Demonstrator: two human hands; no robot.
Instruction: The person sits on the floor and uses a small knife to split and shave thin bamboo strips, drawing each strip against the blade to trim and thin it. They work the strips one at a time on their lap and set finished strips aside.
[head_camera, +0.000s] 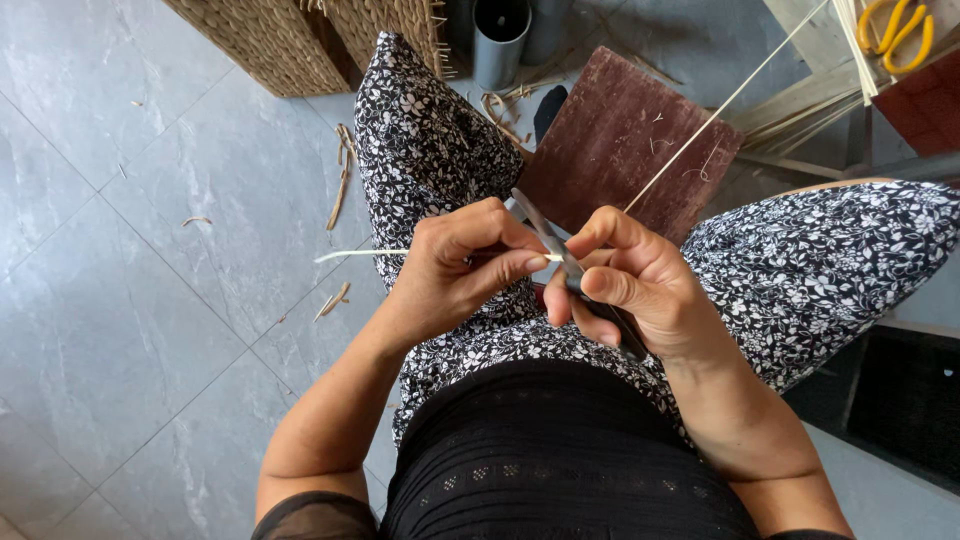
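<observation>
Over the lap, the left hand (455, 265) is curled into a loose fist, thumb and forefinger pinched shut on a thin pale strip (360, 254). The strip's short pointed end juts out to the left of the knuckles, level and clear of the leg. The wrist bends inward, the forearm running back toward the body.

Just beside it, nearly touching, the right hand (630, 285) closes around a knife (545, 232). Its dark handle lies in the palm and runs out under the heel of the hand, while the grey blade slants up and left between the two hands. The blade seems to meet the strip at the left thumb tip, though the fingers hide the exact contact. The right thumb is pressed near the blade's base.

From the hands, the strip's long part rises to the upper right, across a reddish-brown board (625, 140) on the floor. Farther off stand woven baskets (300, 40) and a grey tube (498, 40); yellow-handled scissors (895, 30) lie at the top right.
</observation>
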